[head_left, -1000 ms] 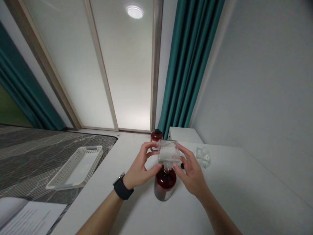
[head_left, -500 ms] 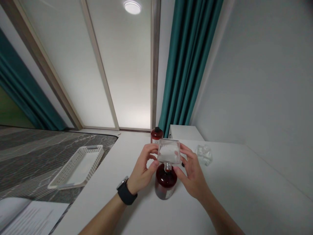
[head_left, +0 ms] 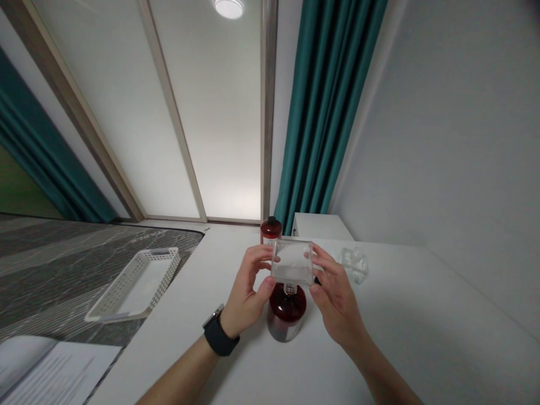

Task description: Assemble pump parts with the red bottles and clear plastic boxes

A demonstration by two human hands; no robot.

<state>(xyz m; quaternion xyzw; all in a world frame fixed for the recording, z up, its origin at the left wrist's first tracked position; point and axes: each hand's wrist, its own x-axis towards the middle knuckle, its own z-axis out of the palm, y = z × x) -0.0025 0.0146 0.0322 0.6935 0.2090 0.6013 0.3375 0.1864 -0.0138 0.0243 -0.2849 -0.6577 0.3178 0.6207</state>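
Observation:
Between my two hands is a clear, square-sided bottle (head_left: 292, 263), looking like glass or clear plastic. My left hand (head_left: 252, 292) is closed on its left side, thumb at the lower corner. From the right, the fingers of my right hand (head_left: 335, 295) grip the opposite side. Directly below stands a dark red bottle (head_left: 287, 308) on the white table. A clear threaded neck (head_left: 291, 289) shows between the two bottles; I cannot tell which one it belongs to. By my right fingers, a small black piece (head_left: 317, 280) is partly hidden.
A second red bottle (head_left: 270, 229) with a black cap stands behind my hands. Crumpled clear plastic (head_left: 354, 264) lies to the right on the white table (head_left: 392, 337). At left are a white basket (head_left: 101, 311) and an open book (head_left: 80, 365).
The clear bottle has turned slightly, so its face looks wider and squarer. My right thumb has shifted right, away from the threaded neck. The red bottle stays put.

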